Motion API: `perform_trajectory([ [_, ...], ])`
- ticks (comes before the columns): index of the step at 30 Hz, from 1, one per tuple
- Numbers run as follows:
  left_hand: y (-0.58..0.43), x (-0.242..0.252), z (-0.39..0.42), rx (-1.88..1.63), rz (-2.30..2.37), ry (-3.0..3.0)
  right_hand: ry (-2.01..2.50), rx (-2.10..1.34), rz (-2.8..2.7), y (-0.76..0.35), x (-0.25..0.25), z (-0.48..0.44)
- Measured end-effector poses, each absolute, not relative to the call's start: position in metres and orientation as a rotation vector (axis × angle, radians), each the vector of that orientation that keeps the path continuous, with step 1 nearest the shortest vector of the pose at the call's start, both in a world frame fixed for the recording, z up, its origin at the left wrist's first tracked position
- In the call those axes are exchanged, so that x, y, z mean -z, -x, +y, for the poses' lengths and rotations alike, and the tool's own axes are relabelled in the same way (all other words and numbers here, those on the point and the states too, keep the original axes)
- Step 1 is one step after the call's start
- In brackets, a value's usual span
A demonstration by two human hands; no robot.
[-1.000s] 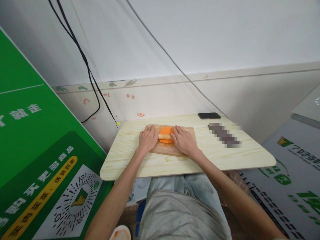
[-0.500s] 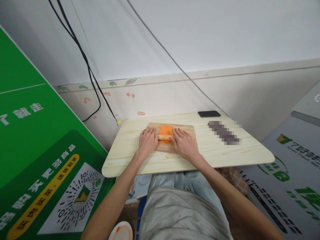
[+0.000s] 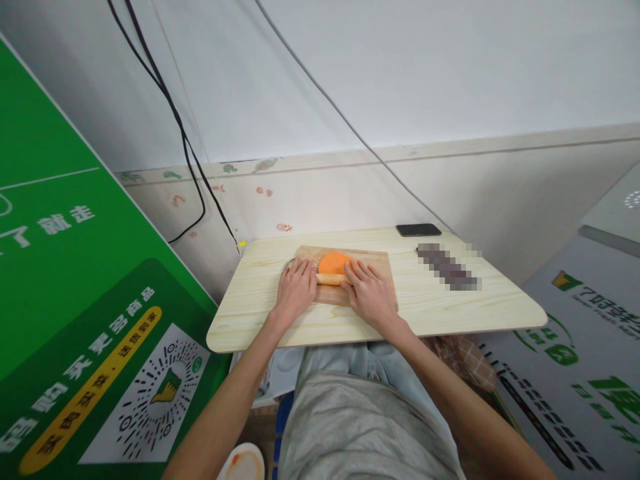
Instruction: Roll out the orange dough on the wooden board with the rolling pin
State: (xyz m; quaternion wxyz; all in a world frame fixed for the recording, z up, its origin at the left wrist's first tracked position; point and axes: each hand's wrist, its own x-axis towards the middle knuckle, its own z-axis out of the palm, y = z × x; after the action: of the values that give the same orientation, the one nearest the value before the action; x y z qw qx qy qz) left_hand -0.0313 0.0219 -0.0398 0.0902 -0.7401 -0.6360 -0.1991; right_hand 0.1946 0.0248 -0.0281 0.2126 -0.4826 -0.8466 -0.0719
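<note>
A flat, rounded piece of orange dough (image 3: 334, 262) lies on a wooden board (image 3: 379, 263). Across its near edge rests a pale wooden rolling pin (image 3: 331, 279), dusted with orange. My left hand (image 3: 297, 288) covers the pin's left end, fingers pointing forward over it. Over the right end lies my right hand (image 3: 369, 291), its thumb on the near side and its fingers reaching past the pin beside the dough. Both palms hide the pin's ends. Something clear with a thin rim shows partly behind my left fingers; I cannot make out what it is.
The board sits on a light wood-grain table (image 3: 250, 300) against a white wall. A black phone (image 3: 419, 230) lies at the back right, near a pixelated dark object (image 3: 447, 267). Below on the left is a stained white plate (image 3: 243, 463). A green panel (image 3: 100, 267) stands at left.
The rolling pin has moved slightly toward me under both hands, to the dough's near edge. More of the orange dough shows beyond it. The camera view has shifted a little.
</note>
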Motion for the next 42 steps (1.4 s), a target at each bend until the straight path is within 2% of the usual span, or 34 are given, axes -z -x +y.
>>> perform_trajectory([
  [23, 0.026, 0.004, 0.12, 0.231, -2.164, 2.332, 1.614, 0.067, -2.481, -0.191, 0.004, 0.135],
  [31, 0.022, 0.001, 0.106, 0.146, -2.19, 2.245, 1.667, -0.039, -2.523, -0.192, -0.009, 0.127],
  [42, 0.023, 0.002, 0.06, 0.178, -2.243, 2.135, 1.535, 0.175, -2.56, -0.186, -0.011, 0.084],
])
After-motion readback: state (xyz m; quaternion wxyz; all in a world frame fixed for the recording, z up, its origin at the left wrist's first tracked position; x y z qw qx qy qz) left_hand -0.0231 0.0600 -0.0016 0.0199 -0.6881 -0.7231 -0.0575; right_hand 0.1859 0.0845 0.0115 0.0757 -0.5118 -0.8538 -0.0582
